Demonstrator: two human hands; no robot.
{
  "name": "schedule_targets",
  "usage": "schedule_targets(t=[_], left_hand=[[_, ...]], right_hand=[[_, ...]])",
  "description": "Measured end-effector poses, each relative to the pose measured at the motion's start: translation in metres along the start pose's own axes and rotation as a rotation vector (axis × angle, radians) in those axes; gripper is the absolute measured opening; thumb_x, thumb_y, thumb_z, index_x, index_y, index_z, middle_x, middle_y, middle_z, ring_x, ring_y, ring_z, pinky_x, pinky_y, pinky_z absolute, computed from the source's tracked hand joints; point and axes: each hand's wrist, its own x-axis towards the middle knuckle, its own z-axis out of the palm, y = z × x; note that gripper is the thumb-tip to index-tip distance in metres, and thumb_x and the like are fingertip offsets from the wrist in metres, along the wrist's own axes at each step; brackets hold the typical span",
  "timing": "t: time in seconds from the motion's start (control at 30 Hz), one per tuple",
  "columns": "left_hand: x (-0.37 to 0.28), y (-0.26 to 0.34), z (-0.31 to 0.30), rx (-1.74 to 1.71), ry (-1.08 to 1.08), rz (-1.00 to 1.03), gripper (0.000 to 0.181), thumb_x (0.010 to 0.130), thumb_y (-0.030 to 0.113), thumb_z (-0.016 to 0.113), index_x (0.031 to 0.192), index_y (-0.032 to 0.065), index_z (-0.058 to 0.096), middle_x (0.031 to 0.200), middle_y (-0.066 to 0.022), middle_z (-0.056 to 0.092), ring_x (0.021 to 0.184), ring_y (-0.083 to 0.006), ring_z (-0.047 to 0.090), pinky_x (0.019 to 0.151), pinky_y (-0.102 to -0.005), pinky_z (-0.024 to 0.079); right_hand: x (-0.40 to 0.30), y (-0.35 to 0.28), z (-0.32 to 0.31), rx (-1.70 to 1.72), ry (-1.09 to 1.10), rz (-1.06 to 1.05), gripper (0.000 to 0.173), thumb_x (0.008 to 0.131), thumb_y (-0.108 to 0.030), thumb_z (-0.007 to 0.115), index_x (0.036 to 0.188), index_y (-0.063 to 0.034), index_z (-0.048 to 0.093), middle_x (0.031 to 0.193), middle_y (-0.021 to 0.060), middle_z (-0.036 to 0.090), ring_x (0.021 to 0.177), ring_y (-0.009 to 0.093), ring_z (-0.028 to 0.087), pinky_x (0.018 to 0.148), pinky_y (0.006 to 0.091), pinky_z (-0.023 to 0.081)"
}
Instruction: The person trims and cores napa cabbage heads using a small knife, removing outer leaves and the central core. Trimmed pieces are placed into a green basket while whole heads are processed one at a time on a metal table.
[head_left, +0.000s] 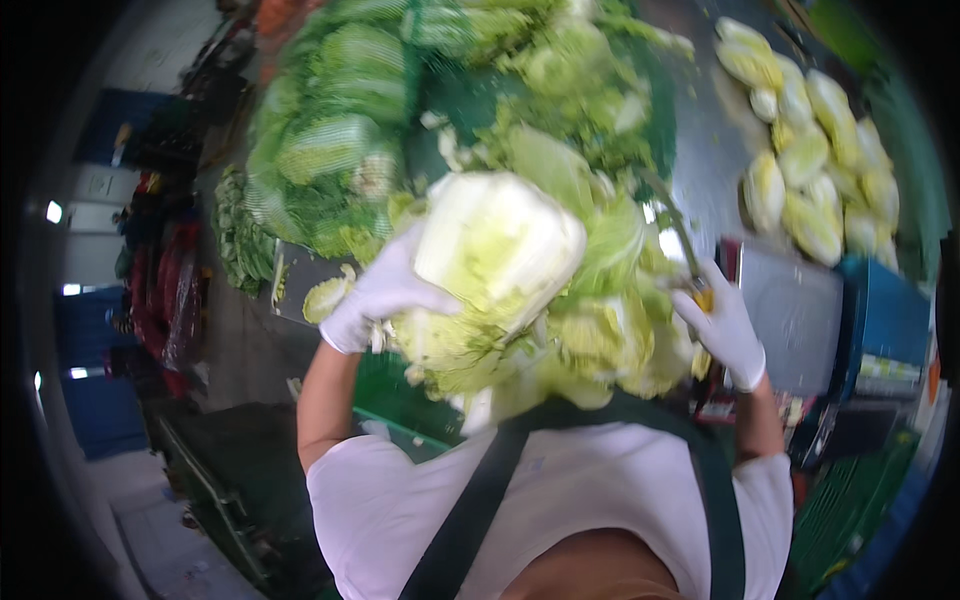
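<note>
My left hand (394, 281), in a white glove, grips a large napa cabbage (499, 247) from its left side, above a heap of loose cabbage leaves. To the right, my right hand (716, 322), gloved too, holds a knife (679, 225) by its yellow handle. The knife's blade points up and away from me, blurred, beside the leaf heap. Pale outer leaves (600, 337) lie under and to the right of the held cabbage.
Green mesh sacks of cabbages (337, 142) stand at the upper left. Several trimmed cabbages (814, 165) are piled on the metal table (697, 127) at the upper right. A grey metal-topped scale or box (791, 315) is right of my right hand. A green crate (405, 401) sits near my body.
</note>
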Motion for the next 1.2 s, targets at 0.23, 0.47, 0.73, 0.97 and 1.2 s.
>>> schedule_targets(t=[0.23, 0.47, 0.73, 0.97, 1.2], left_hand=[[-0.075, -0.089, 0.144, 0.778, 0.376, 0.114, 0.103, 0.051, 0.028, 0.082, 0.132, -0.003, 0.027, 0.128, -0.0247, 0.037, 0.117, -0.0396, 0.038, 0.099, -0.0442, 0.032], [-0.095, -0.118, 0.171, 0.789, 0.518, 0.136, 0.102, 0.049, 0.028, 0.081, 0.131, -0.0023, 0.028, 0.13, -0.0236, 0.037, 0.118, -0.0378, 0.037, 0.099, -0.0439, 0.03], [-0.078, -0.119, 0.18, 0.815, 0.593, 0.196, 0.097, 0.05, 0.026, 0.079, 0.13, -0.0022, 0.032, 0.126, -0.0233, 0.04, 0.116, -0.0382, 0.039, 0.098, -0.0446, 0.03], [-0.047, -0.139, 0.169, 0.815, 0.593, 0.218, 0.088, 0.054, 0.026, 0.077, 0.127, -0.0029, 0.036, 0.122, -0.0226, 0.044, 0.113, -0.0377, 0.042, 0.095, -0.044, 0.031], [-0.017, -0.139, 0.155, 0.739, 0.467, 0.034, 0.085, 0.058, 0.03, 0.072, 0.127, -0.0027, 0.036, 0.124, -0.0217, 0.042, 0.113, -0.0374, 0.042, 0.094, -0.0458, 0.029]], right_hand=[[-0.055, 0.037, 0.061, -0.14, -0.064, -0.284, 0.024, 0.081, -0.016, 0.061, 0.098, -0.0029, 0.051, 0.072, 0.0155, 0.061, 0.069, 0.031, 0.062, 0.061, 0.0345, 0.048], [-0.101, 0.052, 0.122, -0.377, -0.112, -0.341, 0.019, 0.079, -0.014, 0.061, 0.086, -0.0031, 0.047, 0.062, 0.0152, 0.056, 0.055, 0.032, 0.057, 0.049, 0.0388, 0.045], [-0.083, 0.075, 0.129, -0.406, -0.102, -0.253, 0.022, 0.078, -0.012, 0.06, 0.086, -0.0022, 0.042, 0.06, 0.0164, 0.054, 0.054, 0.035, 0.056, 0.048, 0.0418, 0.045], [-0.046, 0.075, 0.121, -0.432, -0.203, -0.171, 0.027, 0.077, -0.012, 0.06, 0.088, 0.001, 0.039, 0.057, 0.02, 0.053, 0.054, 0.038, 0.056, 0.05, 0.0438, 0.045], [0.001, 0.066, 0.12, -0.438, -0.325, 0.041, 0.025, 0.078, -0.011, 0.056, 0.09, 0.005, 0.042, 0.062, 0.0254, 0.056, 0.06, 0.042, 0.058, 0.056, 0.0463, 0.047]])
